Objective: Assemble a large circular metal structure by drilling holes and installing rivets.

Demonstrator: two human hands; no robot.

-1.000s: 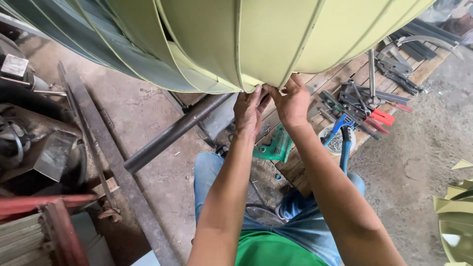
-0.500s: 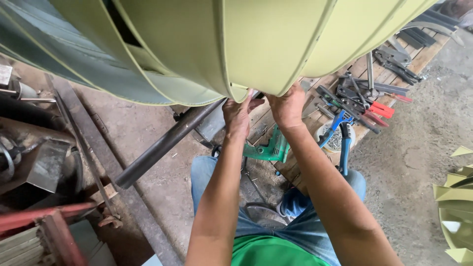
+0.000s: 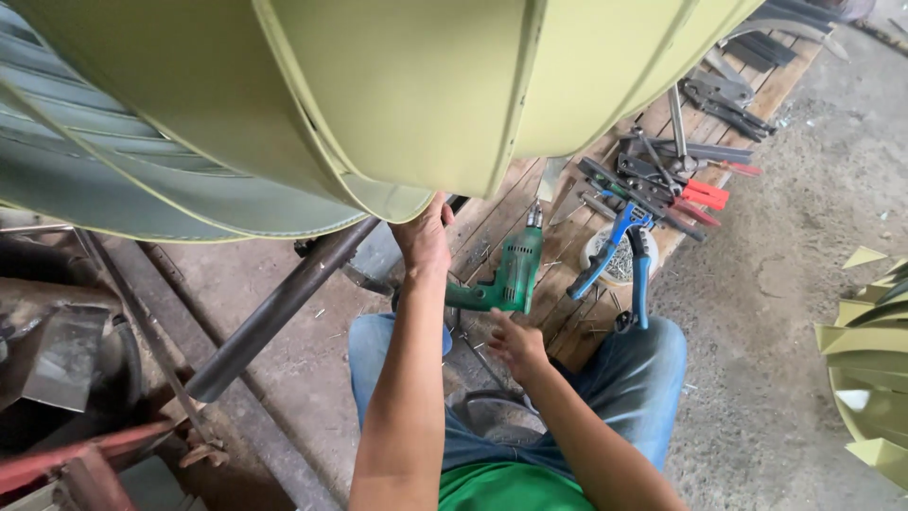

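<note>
Head view: one green drill (image 3: 511, 274), two hands.

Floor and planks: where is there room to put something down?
Bare concrete floor lies between the wooden planks and the yellow-green offcuts. More lies between the steel pipe and the left knee. The planks are crowded: green drill, blue snips, red-handled pliers.

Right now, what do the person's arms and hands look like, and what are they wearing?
Both arms are bare, without sleeves, gloves, watch or rings showing. The left hand and right hand are uncovered. The person wears a green shirt and blue jeans.
</note>
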